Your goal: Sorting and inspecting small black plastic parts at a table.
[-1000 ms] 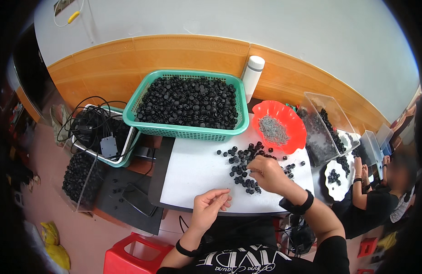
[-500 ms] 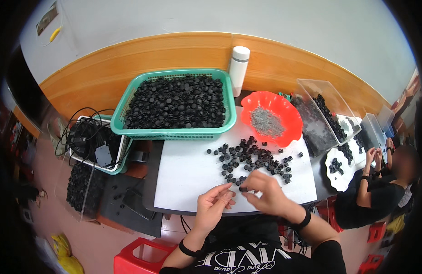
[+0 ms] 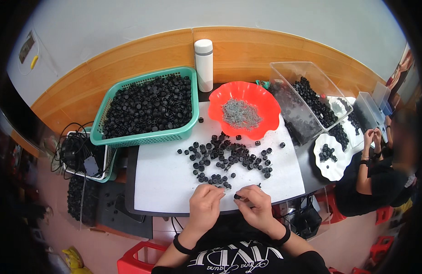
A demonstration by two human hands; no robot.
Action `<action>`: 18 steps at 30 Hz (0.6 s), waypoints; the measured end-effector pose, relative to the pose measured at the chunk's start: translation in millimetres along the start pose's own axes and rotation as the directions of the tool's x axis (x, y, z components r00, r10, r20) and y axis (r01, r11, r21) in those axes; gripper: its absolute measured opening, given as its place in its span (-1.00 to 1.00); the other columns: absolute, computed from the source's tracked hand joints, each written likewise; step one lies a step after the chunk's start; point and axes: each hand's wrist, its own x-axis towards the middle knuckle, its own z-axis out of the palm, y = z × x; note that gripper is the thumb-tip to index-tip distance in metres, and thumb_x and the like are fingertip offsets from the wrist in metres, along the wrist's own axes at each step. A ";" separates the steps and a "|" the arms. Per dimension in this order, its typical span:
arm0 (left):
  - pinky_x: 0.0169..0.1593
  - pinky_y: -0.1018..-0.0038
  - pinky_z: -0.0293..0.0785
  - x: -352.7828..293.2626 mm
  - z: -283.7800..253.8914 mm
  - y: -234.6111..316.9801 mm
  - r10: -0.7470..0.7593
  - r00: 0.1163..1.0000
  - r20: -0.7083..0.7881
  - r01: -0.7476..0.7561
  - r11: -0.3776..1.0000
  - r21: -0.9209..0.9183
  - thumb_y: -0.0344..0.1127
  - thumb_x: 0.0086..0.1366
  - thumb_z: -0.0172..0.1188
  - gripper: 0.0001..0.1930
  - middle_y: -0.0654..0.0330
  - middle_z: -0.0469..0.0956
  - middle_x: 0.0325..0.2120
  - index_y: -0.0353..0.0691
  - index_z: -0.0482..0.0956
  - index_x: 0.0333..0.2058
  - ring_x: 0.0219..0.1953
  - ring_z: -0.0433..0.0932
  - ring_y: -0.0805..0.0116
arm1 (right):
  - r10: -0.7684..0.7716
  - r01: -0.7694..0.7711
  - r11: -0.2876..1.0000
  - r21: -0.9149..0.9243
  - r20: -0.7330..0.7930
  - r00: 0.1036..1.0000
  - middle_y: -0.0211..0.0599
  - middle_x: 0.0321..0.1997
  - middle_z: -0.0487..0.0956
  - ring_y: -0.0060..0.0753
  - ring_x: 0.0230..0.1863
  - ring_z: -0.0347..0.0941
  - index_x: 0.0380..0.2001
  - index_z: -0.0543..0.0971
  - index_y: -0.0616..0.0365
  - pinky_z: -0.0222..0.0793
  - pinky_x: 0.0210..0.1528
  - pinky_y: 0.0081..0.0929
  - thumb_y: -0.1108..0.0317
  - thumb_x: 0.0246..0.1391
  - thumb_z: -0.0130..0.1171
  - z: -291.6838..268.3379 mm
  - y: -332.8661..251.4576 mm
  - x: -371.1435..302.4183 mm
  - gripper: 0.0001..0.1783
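My right hand (image 3: 256, 206) pinches a small round black plastic cap (image 3: 237, 196) between thumb and fingertips at the table's front edge. Just left of it, a little apart, my left hand (image 3: 204, 206) has its fingers pressed together; what they hold, if anything, is too small to make out. Beyond both hands, loose black plastic caps (image 3: 214, 155) lie scattered on the white table mat (image 3: 165, 182). Behind them, a red scalloped bowl (image 3: 269, 109) holds a heap of thin grey metal pins (image 3: 241, 114).
A green basket (image 3: 147, 138) full of black caps stands back left, beside a white bottle (image 3: 204, 66). Right are a clear bin (image 3: 311, 102) and a white scalloped plate (image 3: 332, 171) with black parts. A co-worker sits far right. A red stool (image 3: 140, 253) stands lower left.
The view has swung, shifting the table's things leftward. My left fingers have drawn together into a pinch. My right hand has lowered toward the table edge, still pinching a black cap.
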 end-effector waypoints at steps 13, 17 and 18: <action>-0.34 0.66 0.46 -10.2 -5.8 4.8 -0.365 0.809 0.461 0.588 0.500 -0.636 -0.51 0.34 0.24 -0.76 0.13 0.68 -0.27 -0.32 0.67 -0.03 -0.38 0.61 0.49 | -0.406 0.392 0.905 -0.164 -0.059 0.912 -0.12 -0.19 0.63 -0.15 -0.32 0.55 -0.35 0.63 0.28 0.47 -0.29 -0.37 0.64 -0.29 0.35 7.9 -1.2 1.4 -0.71; -0.33 0.63 0.52 -10.3 -7.6 -12.7 -0.403 0.834 0.377 0.524 0.361 -0.772 -0.56 0.29 0.27 -0.76 0.02 0.69 -0.32 -0.49 0.64 -0.07 -0.38 0.63 0.43 | -0.416 0.404 0.880 -0.250 0.006 0.909 -0.10 -0.17 0.60 -0.10 -0.32 0.54 -0.26 0.63 0.32 0.48 -0.31 -0.32 0.66 -0.26 0.28 4.6 -7.3 8.8 -0.65; -0.33 0.63 0.52 -10.0 -8.6 -14.0 -0.401 0.833 0.382 0.526 0.356 -0.773 -0.56 0.29 0.27 -0.76 0.02 0.69 -0.32 -0.49 0.64 -0.07 -0.38 0.63 0.43 | -0.397 0.379 0.885 -0.270 -0.012 0.918 -0.11 -0.20 0.60 -0.09 -0.32 0.54 -0.27 0.62 0.33 0.47 -0.31 -0.31 0.67 -0.24 0.26 -0.1 -6.4 9.1 -0.67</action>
